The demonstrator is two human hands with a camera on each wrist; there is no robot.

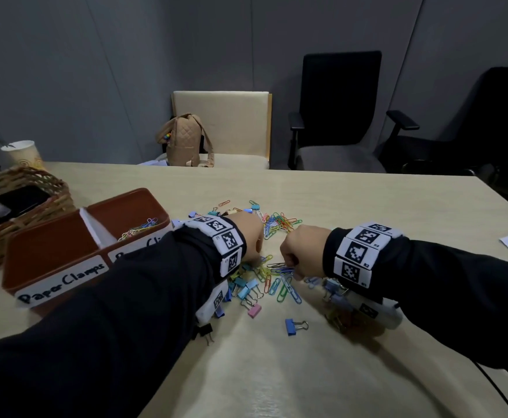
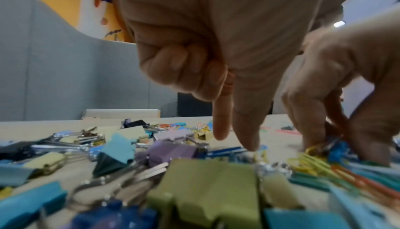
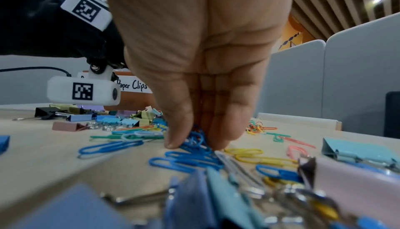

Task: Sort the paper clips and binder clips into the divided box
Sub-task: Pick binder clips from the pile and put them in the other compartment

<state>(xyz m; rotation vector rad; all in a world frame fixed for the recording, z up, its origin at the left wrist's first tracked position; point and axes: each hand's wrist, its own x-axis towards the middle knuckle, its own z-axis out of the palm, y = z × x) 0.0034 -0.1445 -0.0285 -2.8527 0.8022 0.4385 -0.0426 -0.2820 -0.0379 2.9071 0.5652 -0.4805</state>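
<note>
Your left hand sat mid-frame, index and thumb pointing down, other fingers curled. Your right hand, just right of it, pinched blue clips with fingertips bunched downward.

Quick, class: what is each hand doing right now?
Left hand: index finger and thumb reach into the clips; whether it holds anything cannot be told.
Right hand: pinching blue paper clips.

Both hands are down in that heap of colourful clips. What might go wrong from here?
The right hand pinches a tangle of blue paper clips; linked ones may trail and drop on the way to the box. Binder clips lie mixed in right beside them, so one could ride along into the wrong compartment. The left hand works close by, and the two could bump.
</note>
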